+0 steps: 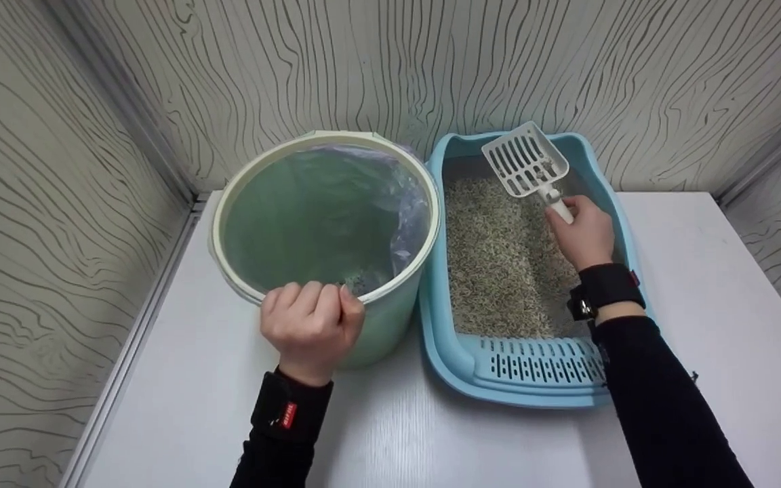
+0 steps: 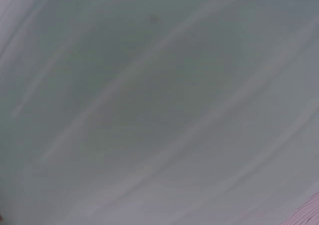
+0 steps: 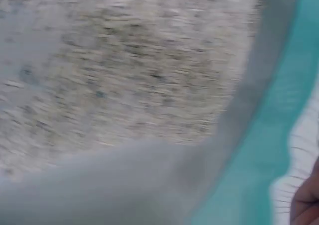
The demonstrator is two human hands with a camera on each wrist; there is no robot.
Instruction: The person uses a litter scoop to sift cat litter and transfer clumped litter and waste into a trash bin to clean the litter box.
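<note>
A pale green bin with a cream rim and a clear plastic liner stands on the white table. My left hand grips its near rim, fingers curled over the edge. To the right sits a light blue litter tray filled with beige litter. My right hand holds the handle of a white slotted scoop, raised above the far end of the tray with a few bits in it. The left wrist view shows only the bin's green side. In the right wrist view the litter and tray wall are blurred.
The white table sits in a corner of walls with a wavy wood-grain pattern. A metal strip runs along the table's left edge. The tray's near end has a slotted step.
</note>
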